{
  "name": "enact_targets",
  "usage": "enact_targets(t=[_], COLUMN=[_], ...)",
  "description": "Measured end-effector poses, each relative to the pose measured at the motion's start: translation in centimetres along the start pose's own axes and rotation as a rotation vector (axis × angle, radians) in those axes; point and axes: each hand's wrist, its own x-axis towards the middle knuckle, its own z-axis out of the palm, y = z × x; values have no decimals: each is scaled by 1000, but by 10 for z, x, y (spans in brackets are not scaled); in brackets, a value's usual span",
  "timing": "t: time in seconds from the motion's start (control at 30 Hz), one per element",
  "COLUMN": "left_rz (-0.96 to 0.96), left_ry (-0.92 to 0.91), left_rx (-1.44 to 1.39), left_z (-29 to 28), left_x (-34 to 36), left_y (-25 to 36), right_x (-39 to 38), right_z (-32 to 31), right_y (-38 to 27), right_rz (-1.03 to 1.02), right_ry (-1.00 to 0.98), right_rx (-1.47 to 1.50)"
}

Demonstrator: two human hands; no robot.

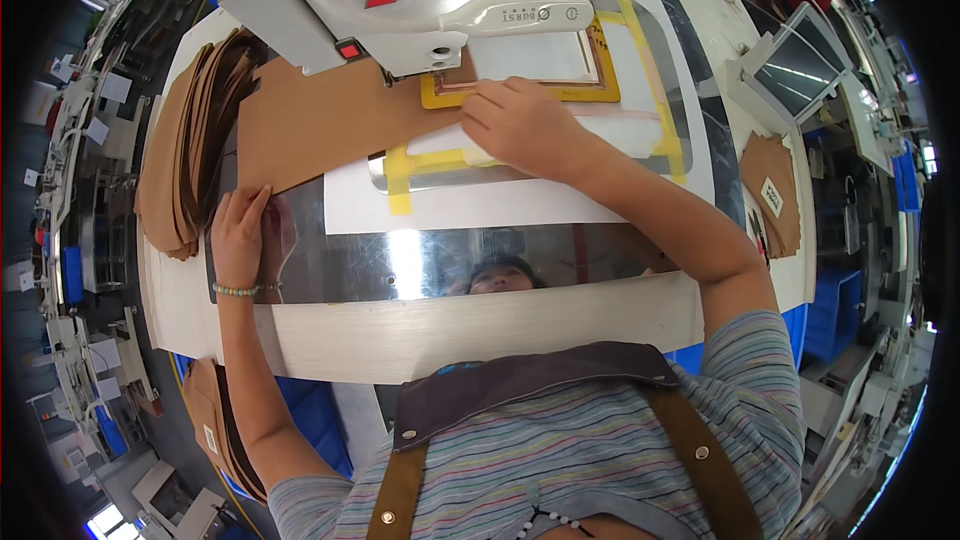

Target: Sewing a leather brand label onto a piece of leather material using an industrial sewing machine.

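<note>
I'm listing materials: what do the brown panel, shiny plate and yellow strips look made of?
Brown panel: matte, perhaps leather or cloth; its even surface leaves it open. Shiny plate: probably polished metal, given its clear reflections. Yellow strips: likely plastic tape, thin and seemingly translucent.

Light: bright, fairly even | Glare: white patch on polished metal plate (405, 265), between 8 and 9 o'clock from centre (mirror-like there) | Streak: pale, across dark screen (800, 75), 2 o'clock | Focus: centre crisp, rim softer | Distortion: edges bow at 3 and 9 o'clock, corners black
</note>
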Motion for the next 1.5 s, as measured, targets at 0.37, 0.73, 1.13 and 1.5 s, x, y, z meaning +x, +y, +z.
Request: enact_targets(t=[0.37, 0.73, 1.13, 1.5], left_rz=[507, 98, 72, 82], left_ry=[28, -17, -162, -32], left_rx=[-147, -199, -287, -271], left_z=[62, 57, 59, 55], left_x=[139, 108, 105, 107], left_y=[85, 116, 113, 110], right_x=[-128, -165, -163, -159], right_z=[-96, -105, -108, -108], right_y=[75, 34, 33, 33], right_rz=[150, 742, 711, 698], right_ry=[-334, -387, -423, -418], right_rx=[-169, -48, -156, -141])
